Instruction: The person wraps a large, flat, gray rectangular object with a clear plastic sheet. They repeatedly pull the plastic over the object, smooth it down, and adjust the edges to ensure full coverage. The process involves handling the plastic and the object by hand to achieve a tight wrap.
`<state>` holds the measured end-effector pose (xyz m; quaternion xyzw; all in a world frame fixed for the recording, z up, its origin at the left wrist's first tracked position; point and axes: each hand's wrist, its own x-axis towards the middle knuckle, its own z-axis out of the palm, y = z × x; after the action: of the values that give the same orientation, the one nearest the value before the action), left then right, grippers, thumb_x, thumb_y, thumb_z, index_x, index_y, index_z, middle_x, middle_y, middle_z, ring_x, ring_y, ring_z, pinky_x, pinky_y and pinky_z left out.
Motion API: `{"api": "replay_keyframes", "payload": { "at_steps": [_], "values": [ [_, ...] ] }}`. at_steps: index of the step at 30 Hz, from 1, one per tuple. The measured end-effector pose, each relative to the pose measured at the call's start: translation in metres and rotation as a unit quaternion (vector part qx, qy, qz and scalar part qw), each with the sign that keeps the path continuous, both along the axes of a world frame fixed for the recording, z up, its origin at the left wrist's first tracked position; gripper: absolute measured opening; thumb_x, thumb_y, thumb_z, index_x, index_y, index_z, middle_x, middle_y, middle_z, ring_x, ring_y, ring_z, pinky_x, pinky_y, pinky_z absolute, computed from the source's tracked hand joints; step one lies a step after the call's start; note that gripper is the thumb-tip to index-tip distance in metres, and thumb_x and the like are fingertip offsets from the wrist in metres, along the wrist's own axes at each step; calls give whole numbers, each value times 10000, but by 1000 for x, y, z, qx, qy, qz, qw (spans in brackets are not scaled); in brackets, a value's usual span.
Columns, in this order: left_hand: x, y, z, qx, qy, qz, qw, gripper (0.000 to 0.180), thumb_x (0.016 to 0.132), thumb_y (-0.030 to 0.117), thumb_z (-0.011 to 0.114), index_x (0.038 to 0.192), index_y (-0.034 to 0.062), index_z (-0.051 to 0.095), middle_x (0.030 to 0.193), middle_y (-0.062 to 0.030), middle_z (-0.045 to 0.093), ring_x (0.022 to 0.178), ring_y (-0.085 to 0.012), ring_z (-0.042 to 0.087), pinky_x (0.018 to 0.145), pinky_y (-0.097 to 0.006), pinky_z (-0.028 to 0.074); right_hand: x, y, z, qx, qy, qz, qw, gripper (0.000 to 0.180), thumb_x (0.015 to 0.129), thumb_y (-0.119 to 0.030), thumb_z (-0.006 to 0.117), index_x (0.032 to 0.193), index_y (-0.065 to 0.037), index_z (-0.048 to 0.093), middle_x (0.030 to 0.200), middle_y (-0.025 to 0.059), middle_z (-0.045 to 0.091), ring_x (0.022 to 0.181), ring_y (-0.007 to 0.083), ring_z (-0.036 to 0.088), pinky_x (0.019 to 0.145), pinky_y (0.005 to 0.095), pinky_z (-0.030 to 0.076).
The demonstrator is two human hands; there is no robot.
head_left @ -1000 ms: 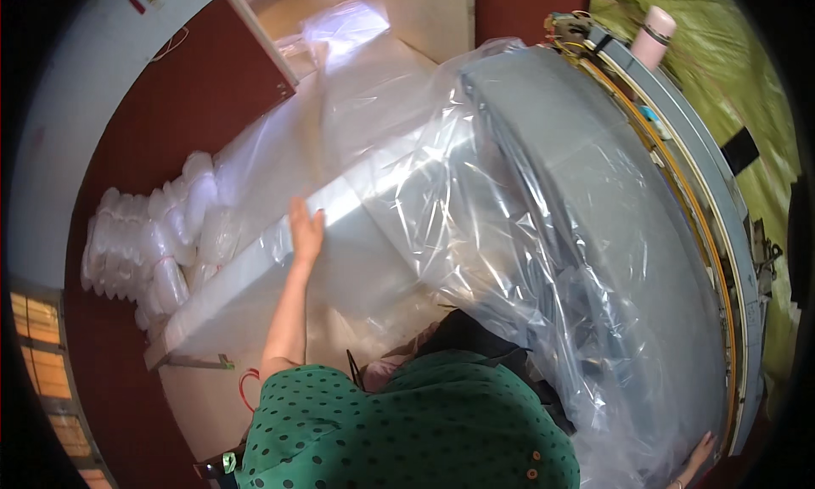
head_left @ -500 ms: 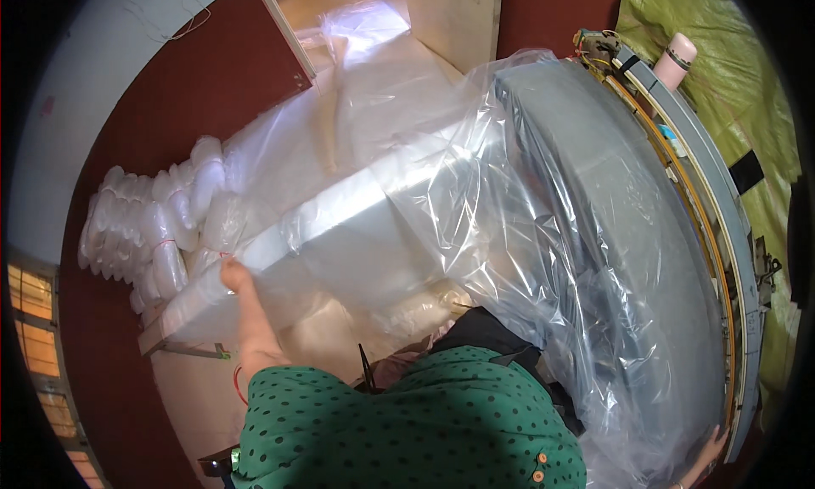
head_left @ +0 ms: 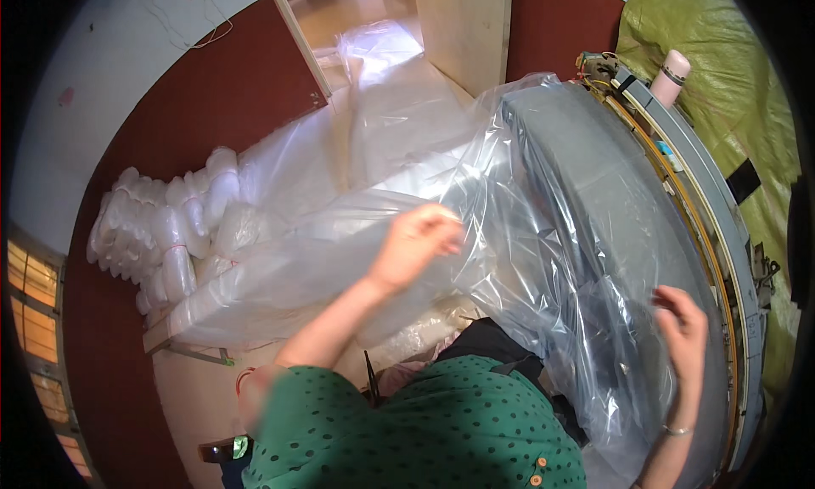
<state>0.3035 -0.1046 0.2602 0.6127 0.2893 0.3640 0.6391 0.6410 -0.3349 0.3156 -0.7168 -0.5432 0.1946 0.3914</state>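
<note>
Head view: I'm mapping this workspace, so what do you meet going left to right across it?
White stacked bundles → left hand pinching the clear plastic sheet → grey machine bed → right hand → green tarp.

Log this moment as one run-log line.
left hand: pinching clear plastic sheet | right hand: open, on the sheet over grey machine bed
</note>
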Motion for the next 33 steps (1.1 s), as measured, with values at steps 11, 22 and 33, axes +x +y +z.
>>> {"api": "replay_keyframes", "payload": {
  "at_steps": [11, 22, 33],
  "values": [
    [77, -43, -7, -41, -183, -209, 960, 68, 864, 79, 568, 821, 36, 539, 836, -24, 563, 770, -74, 530, 663, -207, 430, -106, 91, -43, 39, 313, 106, 943, 88, 766, -55, 670, 748, -18, 592, 720, 23, 589, 654, 65, 521, 603, 206, 408],
    [3, -5, -64, 102, -34, 37, 994, 56, 839, 41, 569, 799, 29, 532, 816, -15, 551, 693, -64, 512, 637, -206, 439, -51, 91, -43, 232, 491, -58, 838, 130, 915, -167, 497, 812, -88, 504, 724, -33, 506, 645, 31, 470, 583, 171, 377],
    [74, -28, 2, 449, -59, -11, 892, 291, 750, 109, 658, 1021, 35, 583, 1030, -102, 586, 910, -248, 570, 759, -356, 471, -95, 85, -7, 84, 293, 51, 951, 109, 786, -16, 603, 745, -60, 512, 714, 12, 548, 607, 56, 491, 565, 186, 384]
  ]
}}
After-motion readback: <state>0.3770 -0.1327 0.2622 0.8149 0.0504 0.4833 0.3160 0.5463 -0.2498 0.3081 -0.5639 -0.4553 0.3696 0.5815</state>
